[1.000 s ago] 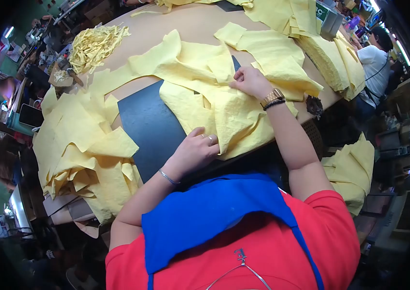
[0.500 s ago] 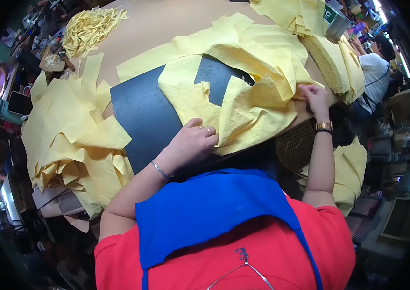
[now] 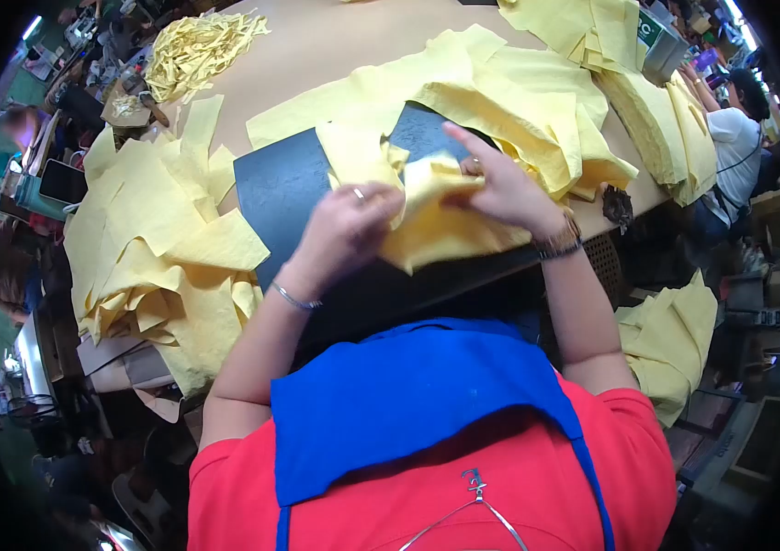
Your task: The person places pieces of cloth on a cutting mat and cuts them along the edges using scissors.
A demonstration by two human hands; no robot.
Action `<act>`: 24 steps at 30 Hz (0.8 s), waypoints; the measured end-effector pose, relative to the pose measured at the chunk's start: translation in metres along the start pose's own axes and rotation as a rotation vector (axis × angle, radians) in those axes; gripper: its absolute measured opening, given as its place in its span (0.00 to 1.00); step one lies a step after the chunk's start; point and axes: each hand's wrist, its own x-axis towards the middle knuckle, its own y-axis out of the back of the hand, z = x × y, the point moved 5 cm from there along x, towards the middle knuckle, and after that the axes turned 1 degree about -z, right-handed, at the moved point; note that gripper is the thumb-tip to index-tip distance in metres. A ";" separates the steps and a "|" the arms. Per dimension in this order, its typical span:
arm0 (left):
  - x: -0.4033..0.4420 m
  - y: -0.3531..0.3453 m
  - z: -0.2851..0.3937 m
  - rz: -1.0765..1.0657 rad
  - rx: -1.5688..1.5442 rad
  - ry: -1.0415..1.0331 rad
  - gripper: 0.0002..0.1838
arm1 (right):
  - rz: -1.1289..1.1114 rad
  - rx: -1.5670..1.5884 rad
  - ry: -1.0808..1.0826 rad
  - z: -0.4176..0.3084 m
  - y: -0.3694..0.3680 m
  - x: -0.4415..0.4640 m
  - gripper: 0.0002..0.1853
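A crumpled yellow piece of soft sheet, leather or cloth (image 3: 450, 234), is between my hands above the dark mat (image 3: 282, 179). My left hand (image 3: 353, 225) is closed on its left part, slightly blurred. On the upper right of the piece, my right hand (image 3: 511, 191) has its index finger stretched out and its other fingers curled against the material; the thumb is hidden. Behind my hands, larger yellow sheets (image 3: 463, 73) lie partly over the mat and the table.
A heap of yellow sheets (image 3: 151, 202) hangs over the left table edge. Thin yellow scraps (image 3: 202, 50) are piled at the far left. Stacked yellow sheets (image 3: 647, 124) stand at right, near a person in white (image 3: 734, 138). A dark brown lump (image 3: 618, 207) sits by the right edge.
Both hands have come closer together over the mat, my right hand moving left from the table's right edge. The yellow piece is now bunched between them. The dark brown lump has come into view.
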 end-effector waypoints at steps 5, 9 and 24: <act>0.021 0.083 -0.054 0.208 0.423 0.227 0.16 | 0.747 0.078 0.600 -0.056 0.055 0.036 0.19; -0.011 0.133 -0.018 0.408 0.679 0.103 0.05 | 0.890 -0.286 0.961 -0.108 0.095 -0.015 0.16; -0.046 0.003 -0.002 -0.208 0.268 0.403 0.29 | -0.061 -0.239 0.216 -0.039 -0.053 -0.091 0.25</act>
